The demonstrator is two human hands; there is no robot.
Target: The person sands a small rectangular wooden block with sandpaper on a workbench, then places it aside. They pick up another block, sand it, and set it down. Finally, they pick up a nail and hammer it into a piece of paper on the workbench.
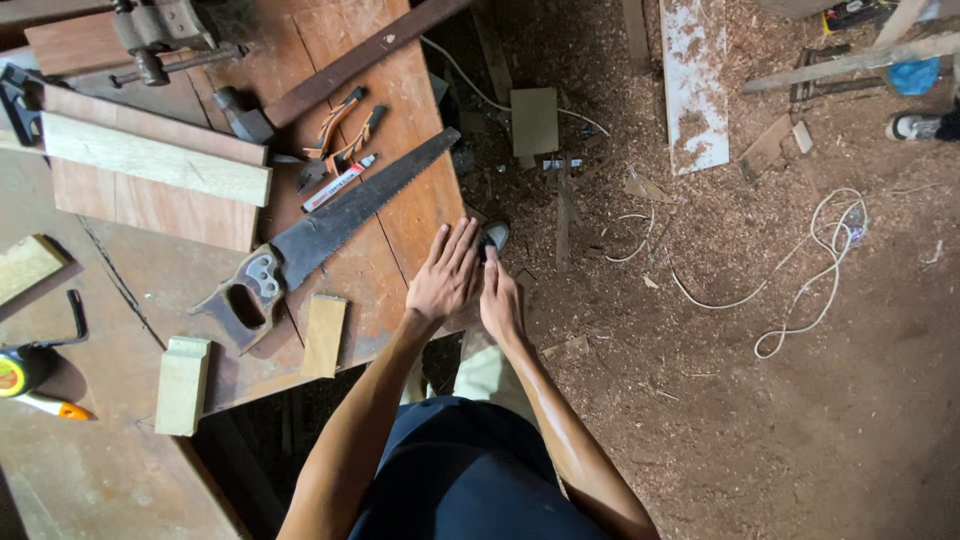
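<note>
Our left hand (pixel 443 277) and right hand (pixel 499 296) are held flat, palm against palm, at the near edge of the workbench (pixel 400 210); fingers straight and pressed together, nothing pinched between them that we can see. Nearest tool is the handsaw (pixel 330 228), lying flat on the bench just left of our hands, blade toward them, untouched. Two short pale wood blocks (pixel 324 335) (pixel 183 385) lie near the saw's handle; we judge these to be finished offcuts, so the sawing looks paused or done. A marker (pixel 338 183) and pliers (pixel 338 130) lie beyond the blade, a pale plank (pixel 155 160) farther left. Sawdust covers the floor (pixel 720 300), with a white cord (pixel 815 265) looped on it.
</note>
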